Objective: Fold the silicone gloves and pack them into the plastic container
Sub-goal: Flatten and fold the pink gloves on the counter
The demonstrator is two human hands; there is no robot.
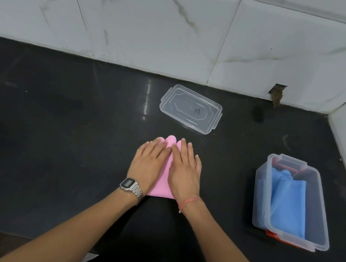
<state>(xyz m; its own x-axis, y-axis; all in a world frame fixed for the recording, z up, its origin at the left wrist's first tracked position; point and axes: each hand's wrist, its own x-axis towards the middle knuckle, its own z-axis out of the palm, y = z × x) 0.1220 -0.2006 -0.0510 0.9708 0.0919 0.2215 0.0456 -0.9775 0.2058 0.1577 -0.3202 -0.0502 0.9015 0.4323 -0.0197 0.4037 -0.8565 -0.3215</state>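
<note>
**Flattening pink glove before the fold**

Both hands lie palm-down on the pink glove (164,173) at the desk (52,133) centre; left hand (148,163) and right hand (183,171) fingers extended, close together, pinching nothing. Plastic container (321,226) sits well right, blue gloves (286,200) already inside; lid (190,108) behind. Press air out evenly, then fold with edges aligned.

This looks like a home kitchen or utility corner. A polished black stone countertop (52,133) runs into a corner of glossy white marble-veined wall tiles (141,15), and a clear plastic storage container with red latches (322,215) and its clear lid (190,108) rest on it.
</note>
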